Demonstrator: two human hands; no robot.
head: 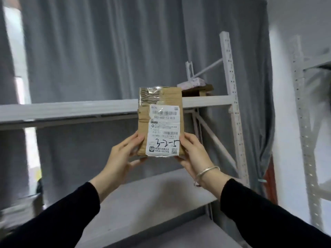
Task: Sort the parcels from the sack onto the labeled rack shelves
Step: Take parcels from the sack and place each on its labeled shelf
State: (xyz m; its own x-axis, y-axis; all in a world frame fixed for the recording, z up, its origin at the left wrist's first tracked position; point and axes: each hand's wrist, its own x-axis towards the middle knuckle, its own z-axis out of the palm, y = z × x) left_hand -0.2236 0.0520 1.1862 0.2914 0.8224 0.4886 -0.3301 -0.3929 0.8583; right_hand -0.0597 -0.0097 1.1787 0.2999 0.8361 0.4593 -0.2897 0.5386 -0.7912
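Note:
A small brown cardboard parcel is held upright at chest height in front of the white rack. Its white shipping label carries the handwritten mark "3-2-5". My left hand grips its lower left edge, thumb on the front. My right hand, with a silver bracelet at the wrist, grips the lower right edge. Behind the parcel runs the rack's upper shelf; a lower shelf lies beneath my wrists.
On the upper shelf at the right lie a flat brown box and a pale pink bag on top of it. A white perforated upright stands at the right, a second rack farther right. Grey curtains hang behind.

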